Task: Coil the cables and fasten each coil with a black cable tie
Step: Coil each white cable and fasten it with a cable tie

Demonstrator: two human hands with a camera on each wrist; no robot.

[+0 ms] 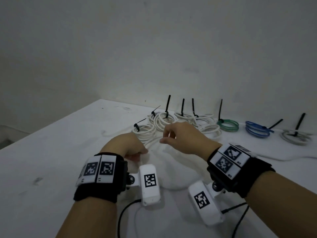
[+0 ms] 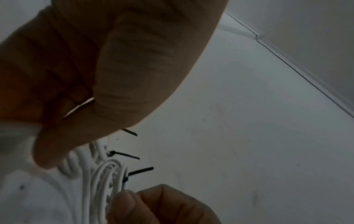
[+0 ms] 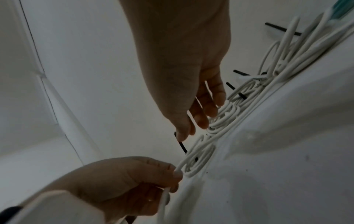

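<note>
While our left hand [image 1: 130,145] pinches a loose white round cable [image 3: 193,157] low over the white desk [image 1: 51,152], our right hand [image 1: 181,136] hovers above the pile with its grip loosely spread and holding nothing. We count eight coils already fastened with upright black plastic cable ties [image 1: 168,103]: five white coils [image 1: 163,120] at the back, one green coil [image 1: 228,125], one blue coil [image 1: 256,130] and one grey coil [image 1: 295,137]. By our reckoning most of the work is done, with this one cable left to coil and tie.
</note>
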